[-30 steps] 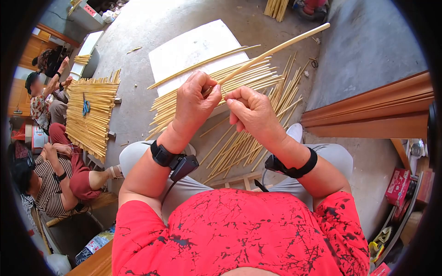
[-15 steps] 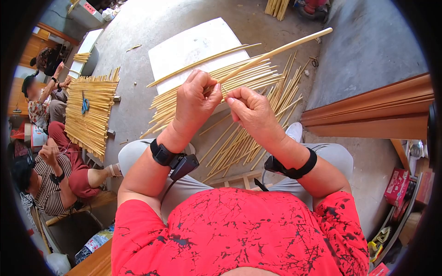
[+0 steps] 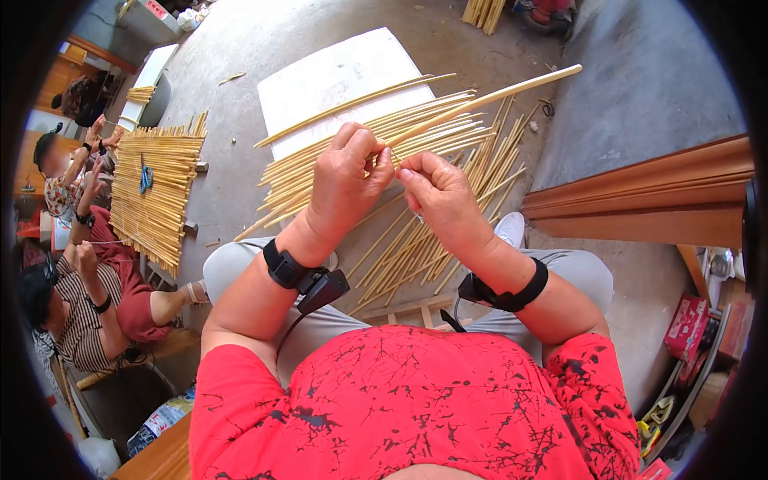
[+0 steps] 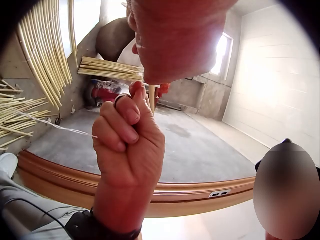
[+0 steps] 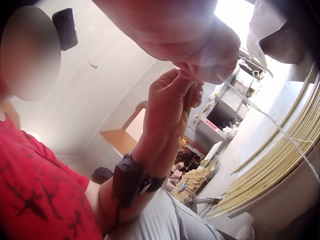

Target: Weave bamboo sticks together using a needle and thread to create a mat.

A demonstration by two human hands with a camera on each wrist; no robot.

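Observation:
In the head view my left hand (image 3: 350, 170) grips the near end of a long pale stalk (image 3: 488, 100), which slants up and away to the right. My right hand (image 3: 444, 198) is just beside it, thumb and forefinger pinching close to the stalk's end, its other fingers curled. From my right hand a white string (image 5: 267, 114) runs down toward the stalks in the right wrist view; the left wrist view shows the string (image 4: 60, 127) too. Below the hands, a row of thin stalks (image 3: 300, 172) lies over a white board (image 3: 320, 84). The fingertips hide the stalk's end.
Loose stalks (image 3: 416, 256) lie scattered on the floor before my feet. At the left, two seated people are beside a stalk mat (image 3: 156, 200) with blue scissors (image 3: 146, 176) on it. A wooden door frame (image 3: 640, 200) stands at the right, and a stalk bundle (image 3: 483, 14) at the back.
The far tip of the held stalk has dipped a little and shifted right. My right fingertips stay close to my left hand. At the left, the seated people have raised their arms.

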